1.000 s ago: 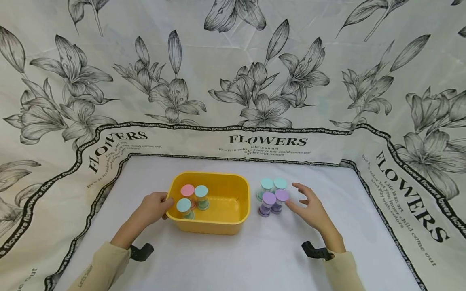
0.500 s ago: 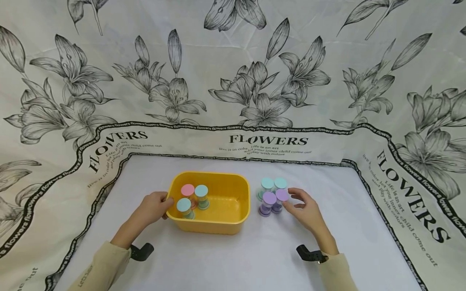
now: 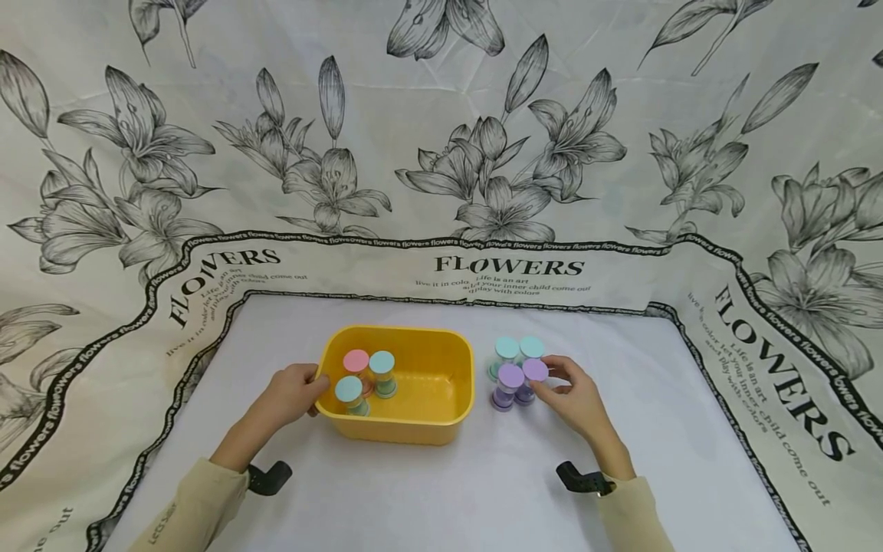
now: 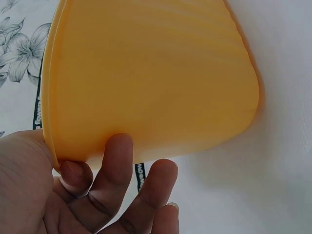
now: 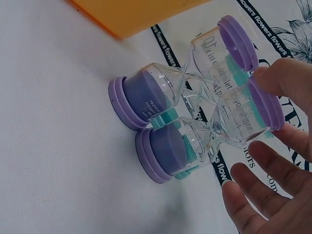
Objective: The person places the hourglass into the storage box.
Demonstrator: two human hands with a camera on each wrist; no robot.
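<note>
A person in beige sleeves works with both hands at a table [image 3: 428, 498] spread with plain white cloth; behind it hangs a pale fabric backdrop [image 3: 345, 272] printed with black line-drawn lilies and the word FLOWERS.

Left of centre sits an open, rounded rectangular tub of yellow plastic [image 3: 396, 434]. The left hand [image 3: 290, 391] is clamped on its left end, thumb over the rim, fingers against the outside wall. Toward that end of the tub stand three small clear hourglasses: one with a pink cap [image 3: 356, 360], one with a pale blue cap [image 3: 382, 361] just beside it, and another pale blue-capped one [image 3: 349, 388] nearer the person.

To the right of the tub, four more hourglasses stand upright in a tight cluster on the cloth. Two with mint-green caps [image 3: 507, 347] [image 3: 531, 346] are at the back; in front are a left-hand one with a purple cap [image 3: 510, 376] and a right-hand one with a purple cap [image 3: 535, 369]. The right wrist view shows violet sand settled in the lower bulbs of the front pair.

The right hand [image 3: 576, 395] has thumb and forefinger closed on the cap of the right-hand purple hourglass, the other fingers spread apart below. Its base appears to be on the cloth.

I judge this to be the moment of taking hold, before any lift. The next move seems to call for a firm pinch and a straight rise, so the touching neighbours are not tipped.
</note>
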